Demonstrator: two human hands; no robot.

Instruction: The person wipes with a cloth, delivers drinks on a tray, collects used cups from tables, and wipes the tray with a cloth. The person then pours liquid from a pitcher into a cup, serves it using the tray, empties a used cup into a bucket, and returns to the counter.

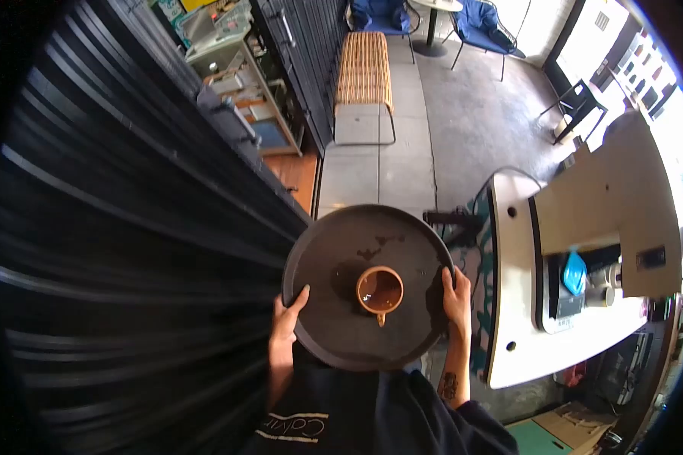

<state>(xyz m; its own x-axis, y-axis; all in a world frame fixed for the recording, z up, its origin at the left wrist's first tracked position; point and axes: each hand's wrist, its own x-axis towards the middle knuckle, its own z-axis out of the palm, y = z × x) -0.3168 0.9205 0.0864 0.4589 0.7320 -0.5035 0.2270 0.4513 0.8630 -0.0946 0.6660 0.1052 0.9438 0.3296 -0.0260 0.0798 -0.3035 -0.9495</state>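
A round dark serving tray [334, 334] is held level in front of my body, with a few wet spots on its surface. My left hand [286, 317] grips its left rim, thumb on top and fingers hidden beneath. On the opposite rim, my right hand [456, 294] holds on in the same way. Near the middle of the tray stands an upright brown cup [380, 290], its handle toward me. Some dark liquid or residue shows inside it; how much I cannot tell. Neither hand touches the cup.
Black corrugated shutters [152, 250] run close along my left. A white counter [512, 303] with a blue item [574, 273] and cups stands to my right. Ahead are a slatted bench [363, 68], blue chairs [478, 26] and grey floor [470, 129].
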